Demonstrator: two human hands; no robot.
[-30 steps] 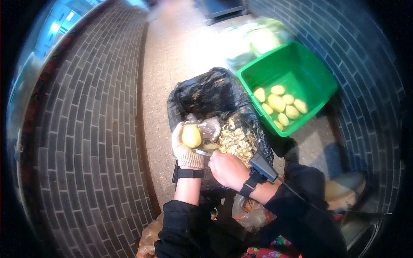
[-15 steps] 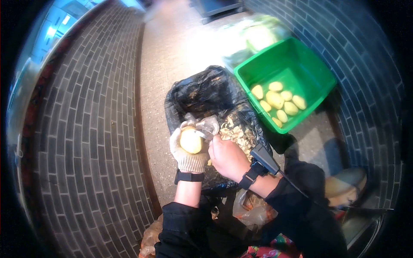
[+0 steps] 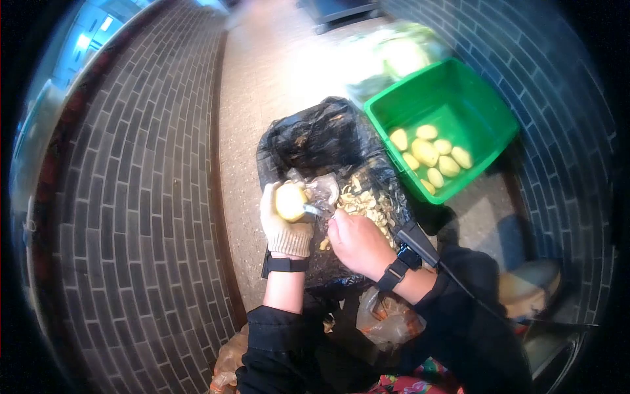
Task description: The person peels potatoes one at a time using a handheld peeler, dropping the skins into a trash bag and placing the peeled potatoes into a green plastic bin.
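Note:
My left hand [image 3: 283, 230], in a pale knitted glove, is closed round a peeled yellow potato [image 3: 291, 201]. Bare, my right hand [image 3: 357, 241] grips a peeler [image 3: 314, 210], whose handle is mostly hidden by the fingers. Its pale metal end points left and sits at the potato's lower right side; whether it touches cannot be made out. Both hands are above a container lined with a black plastic bag [image 3: 315, 141]. Loose peelings [image 3: 367, 207] are heaped in the bag, to the right of the hands and partly behind the right one.
A green crate [image 3: 482, 105] with several peeled potatoes [image 3: 425, 152] stands at the right of the bag. Behind it lies cabbage-like produce in clear plastic [image 3: 400, 56]. Plastic bags [image 3: 390, 318] lie near my legs. Brick walls [image 3: 144, 177] flank both sides.
The peeler has shifted from the potato's upper part to its lower right side. My left hand has turned the potato slightly, and my right hand has moved a little rightward and down.

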